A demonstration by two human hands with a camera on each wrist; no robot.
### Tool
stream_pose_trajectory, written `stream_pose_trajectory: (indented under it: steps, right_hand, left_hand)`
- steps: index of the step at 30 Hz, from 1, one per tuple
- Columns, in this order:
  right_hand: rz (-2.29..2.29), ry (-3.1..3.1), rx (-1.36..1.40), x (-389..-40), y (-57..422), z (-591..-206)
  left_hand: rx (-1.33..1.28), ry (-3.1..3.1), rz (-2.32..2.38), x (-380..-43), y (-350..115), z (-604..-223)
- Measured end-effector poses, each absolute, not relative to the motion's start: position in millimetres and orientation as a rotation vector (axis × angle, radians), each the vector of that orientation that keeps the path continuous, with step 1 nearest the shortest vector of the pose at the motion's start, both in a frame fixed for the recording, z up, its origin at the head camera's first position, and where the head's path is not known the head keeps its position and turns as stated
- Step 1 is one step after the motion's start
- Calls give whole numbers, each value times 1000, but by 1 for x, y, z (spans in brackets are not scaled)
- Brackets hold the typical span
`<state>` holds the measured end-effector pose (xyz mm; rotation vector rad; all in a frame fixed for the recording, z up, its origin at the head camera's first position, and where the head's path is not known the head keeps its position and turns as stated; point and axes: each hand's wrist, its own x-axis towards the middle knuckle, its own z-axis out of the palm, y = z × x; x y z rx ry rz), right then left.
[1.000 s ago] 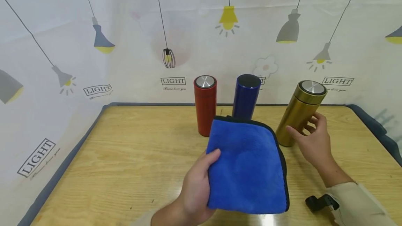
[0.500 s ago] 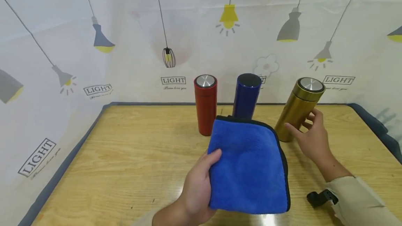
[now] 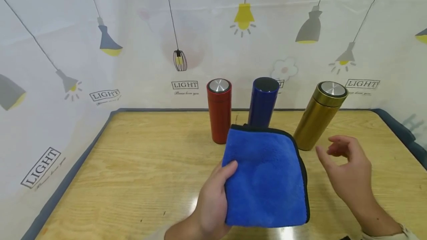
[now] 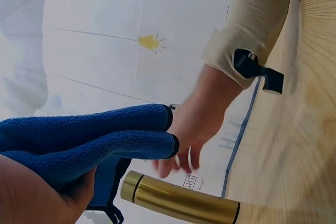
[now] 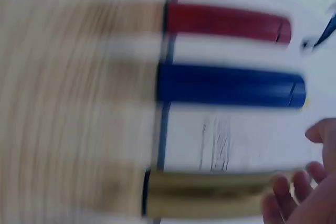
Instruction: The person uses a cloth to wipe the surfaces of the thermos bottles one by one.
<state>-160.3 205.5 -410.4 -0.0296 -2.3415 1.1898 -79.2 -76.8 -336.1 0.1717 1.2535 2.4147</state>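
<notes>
Left hand (image 3: 211, 199) has a folded blue cloth (image 3: 267, 180) pinched along its left edge, thumb lying on the front face and the other fingers out of sight behind it in the head view. So most of the cloth sticks out to the right of that grip, black trim round the edge, and it covers the bottom of the blue bottle (image 3: 263, 103) from up there.

Right hand (image 3: 350, 173) isn't gripping anything: thumb and fingers loosely bent with a gap between them. It's just beside the gold bottle (image 3: 318, 121), on the near right side of its base, and the head view shows some table (image 3: 133, 169) between the two. The right wrist view is pretty blurry, and there the fingers overlap the bottle's top end.

All three bottles stand on the table in a rough row: red bottle (image 3: 220, 117) on the left, blue in the middle, gold on the right.
</notes>
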Motion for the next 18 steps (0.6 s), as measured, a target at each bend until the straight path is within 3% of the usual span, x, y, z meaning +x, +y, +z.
stream_pose_trajectory:
  steps: [6, 13, 18]
  right_hand:
    - [1424, -2552, 454, -169, 177, -402]
    - [1745, -2654, 558, -206, 159, -402]
    - [1924, -2605, 681, -231, 154, -427]
  left_hand:
    - [199, 1282, 2433, -77, -81, -337]
    - [172, 1306, 2437, -74, -89, -335]
    - [126, 1320, 2443, -73, -92, -335]
